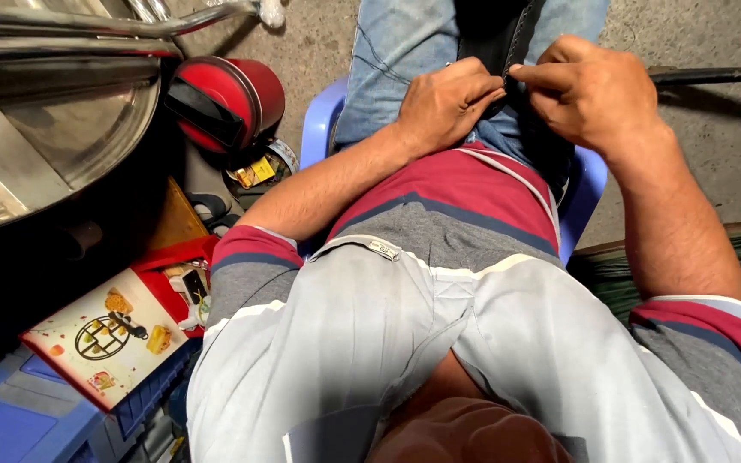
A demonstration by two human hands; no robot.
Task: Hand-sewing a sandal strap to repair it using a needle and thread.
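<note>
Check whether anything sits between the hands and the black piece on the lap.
Nothing visible does. The left hand and the right hand both already grip the black piece, fingers pinching its stitched edge over the jeans.

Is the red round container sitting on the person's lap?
No, the red round container lies on the floor beside the blue plastic chair, away from both hands working the black piece.

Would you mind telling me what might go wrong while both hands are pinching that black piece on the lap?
The left hand and right hand pinch the black stitched piece at one small spot, so it might slip. The red round container and the printed box crowd the left elbow and could get knocked.
</note>
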